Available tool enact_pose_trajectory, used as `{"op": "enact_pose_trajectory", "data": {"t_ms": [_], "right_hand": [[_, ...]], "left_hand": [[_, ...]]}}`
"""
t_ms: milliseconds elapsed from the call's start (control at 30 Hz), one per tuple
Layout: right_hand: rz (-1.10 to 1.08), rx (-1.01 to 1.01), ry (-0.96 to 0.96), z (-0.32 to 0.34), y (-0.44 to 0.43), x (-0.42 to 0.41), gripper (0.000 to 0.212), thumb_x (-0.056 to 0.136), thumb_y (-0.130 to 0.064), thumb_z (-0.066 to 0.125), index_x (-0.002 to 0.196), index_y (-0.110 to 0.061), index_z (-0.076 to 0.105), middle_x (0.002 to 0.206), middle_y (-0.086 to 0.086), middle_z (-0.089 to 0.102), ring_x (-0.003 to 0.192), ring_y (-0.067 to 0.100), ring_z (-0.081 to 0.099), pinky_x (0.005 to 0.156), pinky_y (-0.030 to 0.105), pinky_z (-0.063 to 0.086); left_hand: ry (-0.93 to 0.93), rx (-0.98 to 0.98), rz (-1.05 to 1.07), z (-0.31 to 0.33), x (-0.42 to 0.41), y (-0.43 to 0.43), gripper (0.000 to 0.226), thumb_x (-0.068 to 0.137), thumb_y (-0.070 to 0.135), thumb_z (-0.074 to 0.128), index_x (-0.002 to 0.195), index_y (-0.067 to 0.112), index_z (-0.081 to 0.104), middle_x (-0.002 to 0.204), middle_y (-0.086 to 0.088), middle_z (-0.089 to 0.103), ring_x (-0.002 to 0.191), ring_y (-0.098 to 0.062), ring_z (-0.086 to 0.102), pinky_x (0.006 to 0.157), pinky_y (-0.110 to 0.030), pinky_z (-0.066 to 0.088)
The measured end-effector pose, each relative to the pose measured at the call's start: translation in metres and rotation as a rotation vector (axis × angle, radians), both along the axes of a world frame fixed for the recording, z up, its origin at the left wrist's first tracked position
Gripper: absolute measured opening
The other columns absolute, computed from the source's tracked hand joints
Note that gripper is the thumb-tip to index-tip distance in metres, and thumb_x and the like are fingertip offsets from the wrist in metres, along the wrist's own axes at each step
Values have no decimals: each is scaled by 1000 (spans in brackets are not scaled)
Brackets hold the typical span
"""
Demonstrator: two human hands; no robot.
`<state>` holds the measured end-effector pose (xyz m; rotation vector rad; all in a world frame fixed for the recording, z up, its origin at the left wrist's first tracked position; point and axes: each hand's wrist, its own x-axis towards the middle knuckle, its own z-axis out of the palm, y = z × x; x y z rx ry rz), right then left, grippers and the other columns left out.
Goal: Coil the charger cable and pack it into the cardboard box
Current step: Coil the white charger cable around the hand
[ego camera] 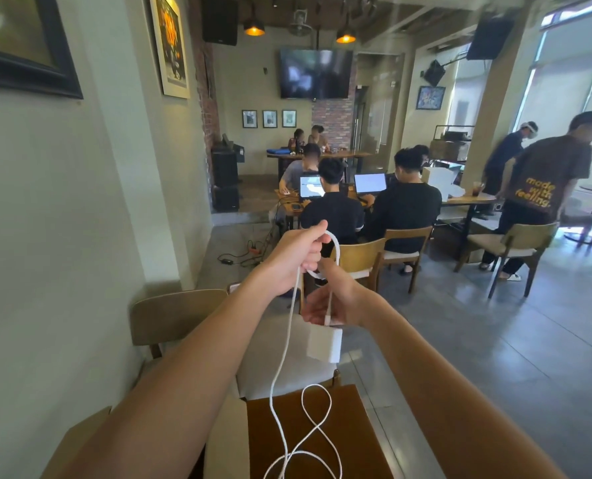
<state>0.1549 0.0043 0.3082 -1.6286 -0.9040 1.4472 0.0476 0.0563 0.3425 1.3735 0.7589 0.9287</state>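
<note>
I hold the white charger cable [289,340] up in front of me with both hands. My left hand [296,257] is closed on a small loop of it at the top. Just below and to the right, my right hand [332,302] grips the cable where its connector lies in the palm. The white charger brick [323,344] hangs right under that hand. The rest of the cable drops onto the brown table top [322,444] and lies there in a loose figure eight. Tan cardboard box flaps [225,433] show beside my left forearm; most of the box is hidden.
A beige chair [177,316] with a pale cushion stands across the table, against the left wall. Further off, people sit at laptops on wooden tables with chairs [360,261]. Two people stand at the right by the windows. Grey floor lies to the right.
</note>
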Motion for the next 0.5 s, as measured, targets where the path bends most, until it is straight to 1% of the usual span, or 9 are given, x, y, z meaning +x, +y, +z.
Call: {"op": "enact_pose_trajectory", "data": {"t_ms": [67, 133, 200, 233, 267, 333, 367, 433, 500], "right_hand": [[63, -24, 27, -2, 3, 3, 87, 92, -73, 38, 94, 6, 73, 98, 25, 78, 77, 32, 74, 74, 33, 61], [122, -41, 33, -8, 7, 7, 98, 90, -79, 32, 105, 8, 75, 108, 23, 78, 87, 31, 74, 83, 33, 56], [142, -21, 26, -14, 12, 8, 98, 89, -82, 35, 115, 4, 75, 111, 19, 78, 101, 31, 71, 101, 37, 52], [127, 19, 20, -18, 13, 8, 94, 87, -82, 43, 116, 2, 74, 111, 18, 78, 104, 31, 71, 106, 40, 50], [104, 82, 13, -22, 14, 8, 87, 85, -80, 51, 114, 0, 73, 108, 17, 79, 104, 31, 73, 107, 43, 50], [59, 227, 9, -32, 13, 7, 73, 85, -75, 58, 107, -6, 70, 97, 13, 80, 95, 29, 74, 99, 42, 54], [32, 288, 7, -38, 12, 6, 66, 88, -72, 57, 105, -10, 68, 94, 9, 81, 93, 27, 73, 96, 43, 53], [-14, 391, -35, -50, 11, 3, 47, 95, -63, 55, 110, -19, 66, 97, -3, 81, 101, 25, 68, 99, 46, 50], [13, 472, -109, -58, 11, 0, 33, 99, -52, 52, 121, -30, 64, 111, -8, 76, 114, 23, 63, 105, 46, 45]], "left_hand": [[5, 40, -33, -1, -3, 3, 31, 102, 37, 58, 101, 11, 75, 58, 5, 35, 49, -5, 32, 48, -20, 29], [35, 76, -107, -2, -9, 5, 30, 103, 37, 55, 115, 18, 75, 61, 4, 34, 50, -6, 31, 49, -20, 30], [64, 97, -186, -5, -13, 5, 33, 103, 41, 51, 124, 23, 69, 60, 5, 40, 50, -6, 33, 52, -20, 31], [73, 110, -201, -7, -14, 5, 35, 103, 45, 50, 127, 25, 67, 60, 6, 45, 49, -5, 33, 53, -21, 32], [68, 121, -197, -8, -14, 5, 38, 101, 48, 51, 129, 28, 66, 61, 6, 50, 49, -5, 34, 54, -21, 33], [6, 112, -151, -7, -14, 7, 43, 94, 56, 53, 128, 33, 65, 67, 5, 63, 48, -5, 39, 57, -17, 40], [-29, 93, -126, -5, -15, 9, 46, 92, 58, 54, 130, 34, 63, 76, 5, 71, 49, -4, 44, 59, -16, 44], [-24, 85, -111, 0, -17, 15, 54, 90, 62, 52, 137, 34, 54, 101, 4, 80, 56, -3, 58, 62, -16, 52], [32, 116, -114, 2, -16, 20, 60, 95, 61, 49, 147, 33, 42, 114, 5, 78, 70, -3, 69, 70, -18, 55]]}}
